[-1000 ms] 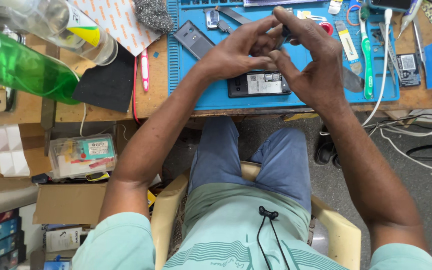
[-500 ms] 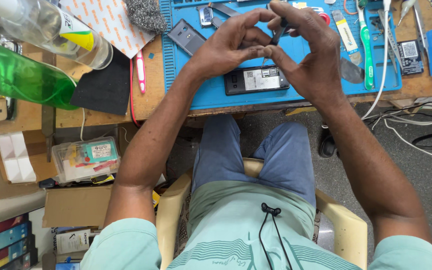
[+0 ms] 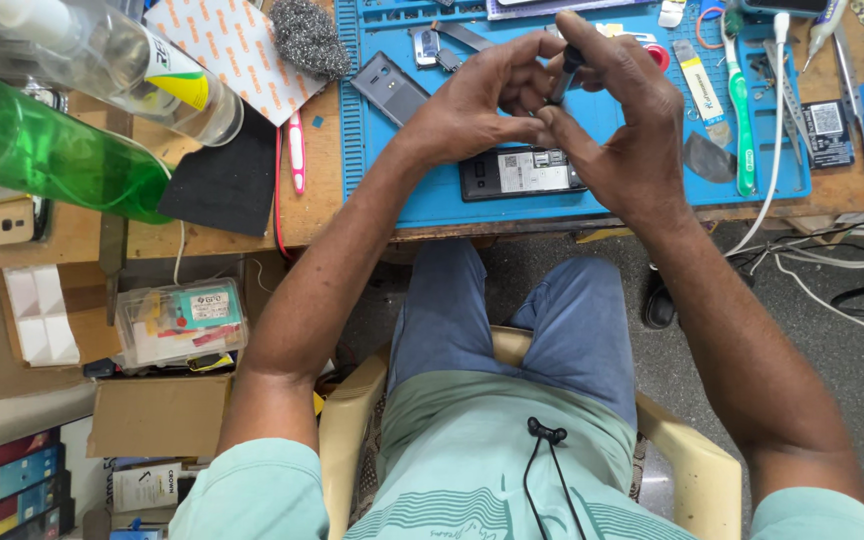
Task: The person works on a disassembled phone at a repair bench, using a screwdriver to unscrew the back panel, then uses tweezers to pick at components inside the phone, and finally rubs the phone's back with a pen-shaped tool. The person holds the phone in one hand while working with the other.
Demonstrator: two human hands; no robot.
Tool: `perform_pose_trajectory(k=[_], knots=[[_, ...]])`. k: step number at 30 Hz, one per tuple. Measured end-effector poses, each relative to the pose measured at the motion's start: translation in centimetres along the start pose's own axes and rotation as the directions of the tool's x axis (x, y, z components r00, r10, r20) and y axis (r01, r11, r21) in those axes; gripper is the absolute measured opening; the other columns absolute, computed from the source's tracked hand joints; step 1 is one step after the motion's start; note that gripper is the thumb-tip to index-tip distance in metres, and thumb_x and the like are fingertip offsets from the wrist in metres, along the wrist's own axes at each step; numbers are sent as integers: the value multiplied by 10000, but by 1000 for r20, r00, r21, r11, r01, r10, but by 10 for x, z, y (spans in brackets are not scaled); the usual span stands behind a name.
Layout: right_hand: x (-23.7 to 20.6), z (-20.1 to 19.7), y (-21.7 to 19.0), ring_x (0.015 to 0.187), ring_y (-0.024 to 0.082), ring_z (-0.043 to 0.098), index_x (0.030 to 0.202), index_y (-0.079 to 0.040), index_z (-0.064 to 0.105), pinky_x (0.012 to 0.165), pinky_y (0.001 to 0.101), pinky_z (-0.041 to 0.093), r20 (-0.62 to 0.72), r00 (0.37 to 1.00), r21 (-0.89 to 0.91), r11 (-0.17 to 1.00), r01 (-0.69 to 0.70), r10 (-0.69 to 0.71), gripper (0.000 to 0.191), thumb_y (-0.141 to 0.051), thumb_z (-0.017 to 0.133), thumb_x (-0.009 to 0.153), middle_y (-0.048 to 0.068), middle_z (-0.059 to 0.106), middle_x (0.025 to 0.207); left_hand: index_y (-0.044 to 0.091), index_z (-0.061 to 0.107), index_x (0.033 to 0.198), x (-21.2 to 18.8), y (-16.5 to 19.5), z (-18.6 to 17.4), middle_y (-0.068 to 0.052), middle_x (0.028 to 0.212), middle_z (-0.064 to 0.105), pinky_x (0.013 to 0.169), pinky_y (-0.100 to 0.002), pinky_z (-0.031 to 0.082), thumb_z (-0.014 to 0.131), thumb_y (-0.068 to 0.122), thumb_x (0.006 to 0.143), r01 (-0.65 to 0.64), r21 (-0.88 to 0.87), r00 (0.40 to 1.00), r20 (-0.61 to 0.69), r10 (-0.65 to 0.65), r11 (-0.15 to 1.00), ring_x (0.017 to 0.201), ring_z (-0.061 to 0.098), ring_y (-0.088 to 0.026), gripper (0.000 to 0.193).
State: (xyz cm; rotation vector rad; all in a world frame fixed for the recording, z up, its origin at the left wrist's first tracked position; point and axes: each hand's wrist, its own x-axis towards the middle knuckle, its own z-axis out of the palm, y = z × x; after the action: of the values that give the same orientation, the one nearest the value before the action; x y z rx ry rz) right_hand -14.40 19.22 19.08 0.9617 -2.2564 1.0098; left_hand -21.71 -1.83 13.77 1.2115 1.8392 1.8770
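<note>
My left hand (image 3: 482, 105) and my right hand (image 3: 622, 130) meet above the blue work mat (image 3: 392, 180). Together their fingertips pinch a slim black screwdriver-like tool (image 3: 562, 75), held nearly upright. Just below the hands an opened phone (image 3: 522, 175) lies on the mat with its back off, inner parts showing. A grey phone back cover (image 3: 392, 88) lies left of my left hand. What the tool's tip carries is hidden by my fingers.
A green bottle (image 3: 42, 150) and a clear bottle (image 3: 122, 55) lie at the left. A black pad (image 3: 227, 185), a pink tool (image 3: 296, 155), steel wool (image 3: 307, 35), a green toothbrush (image 3: 742, 110) and a white cable (image 3: 802, 200) surround the mat. Boxes (image 3: 157, 410) stand under the wooden bench.
Both hands have drifted slightly toward me on the mat and stayed together; the fingers shifted around the black tool, which now stands more upright.
</note>
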Motion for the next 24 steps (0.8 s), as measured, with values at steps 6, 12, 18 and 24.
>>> perform_pose_trajectory(k=[6,12,18,24], knots=[[-3,1,0,1093,183,671,1554,-112,478,970,314,593,-6,1000,-18,1000,-8,7,754,20,912,951,84,654,1217,61,517,1377,3,0,1,-62,1068,714,881,-259,646,861,80,931,95,43,992,-87,-91,994,1009,751,-103,564],[-4,2,1,1058,174,659,1554,-123,447,938,316,585,-11,1000,-51,999,10,-11,813,27,930,918,102,642,1201,58,551,1345,-1,9,-1,-59,1135,691,879,-292,617,864,74,922,27,110,999,-27,-25,994,1019,694,-143,526],[-8,5,1,1222,210,734,1642,-165,279,1056,326,614,16,999,171,984,-39,37,813,151,755,1065,114,650,1259,101,659,1249,-13,13,-6,-24,1042,768,871,-325,614,710,51,986,42,398,993,-115,5,917,1002,756,-136,272],[-7,-2,3,1237,242,712,1634,-192,263,1042,334,624,-38,999,234,972,-10,19,796,214,681,1091,143,618,1270,101,760,1011,-9,15,-1,-19,944,773,793,-361,587,807,125,881,107,544,991,-123,-47,833,885,738,-162,140]])
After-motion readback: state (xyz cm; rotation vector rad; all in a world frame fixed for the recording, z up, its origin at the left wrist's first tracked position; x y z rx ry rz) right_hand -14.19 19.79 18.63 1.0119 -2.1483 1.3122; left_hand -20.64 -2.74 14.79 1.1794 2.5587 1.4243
